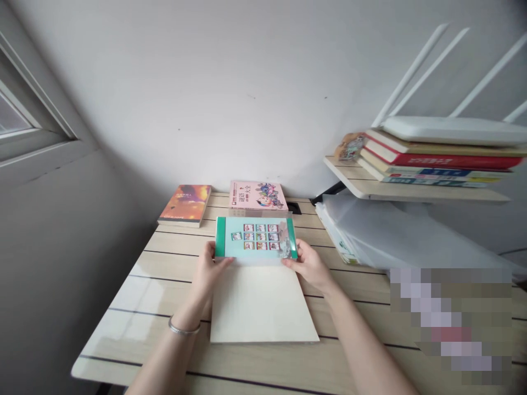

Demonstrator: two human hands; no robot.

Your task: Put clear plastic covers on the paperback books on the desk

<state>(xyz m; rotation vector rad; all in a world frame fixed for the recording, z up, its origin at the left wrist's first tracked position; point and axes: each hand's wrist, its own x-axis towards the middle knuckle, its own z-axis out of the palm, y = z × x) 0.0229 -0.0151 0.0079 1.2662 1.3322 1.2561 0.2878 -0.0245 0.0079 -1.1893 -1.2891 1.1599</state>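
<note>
A light teal book [263, 249] with green edges and small printed pictures is held at its two lower corners. My left hand [212, 263] pinches the left corner, thumb on the near face. At the right corner my right hand [308, 264] grips in the same way. Just below the book, a blank cream sheet or pad [263, 307] lies flat on the table. Behind the held book rests a pink book [259, 196] with cartoon figures. An orange and purple book [186, 204] lies to its left.
The slatted wooden table [135, 307] meets the wall at the back. On the right, a raised shelf [370, 189] carries stacked books [436, 160] and a white router [453, 130] with antennas. Papers in clear plastic [382, 225] sit beneath it. A blurred-out patch covers the lower right.
</note>
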